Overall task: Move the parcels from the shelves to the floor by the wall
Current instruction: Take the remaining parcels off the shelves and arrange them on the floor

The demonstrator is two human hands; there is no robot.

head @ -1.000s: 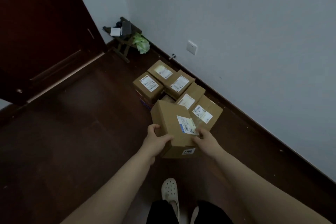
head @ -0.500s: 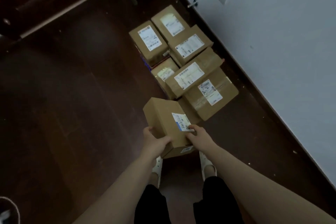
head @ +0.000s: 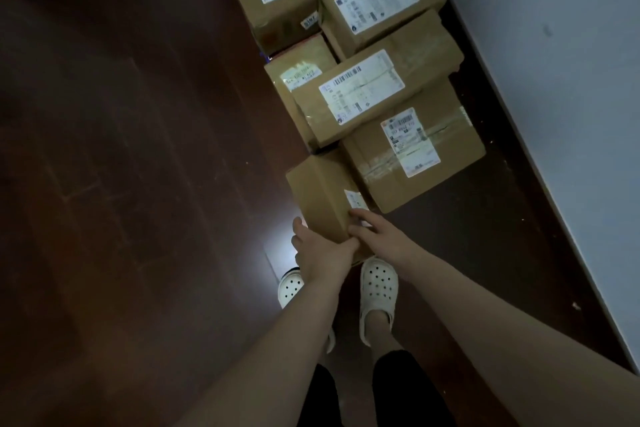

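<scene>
A brown cardboard parcel (head: pixel 320 194) with a small white label is low over the dark floor, just in front of my feet. My left hand (head: pixel 318 253) grips its near left corner from below. My right hand (head: pixel 375 230) holds its near right edge, fingers lying over the top by the label. The parcel's far end touches or nearly touches the pile of several labelled parcels (head: pixel 412 146) lined up along the wall (head: pixel 554 45). Whether the held parcel rests on the floor I cannot tell.
Dark wooden floor (head: pixel 138 184) spreads out to the left. A dark skirting strip (head: pixel 519 166) runs between the parcels and the pale wall. My two feet in white clogs (head: pixel 377 288) stand right behind the held parcel.
I have bent down and come closer. The parcel has gone down from waist height to just in front of my feet, against the pile. Both hands keep their hold.
</scene>
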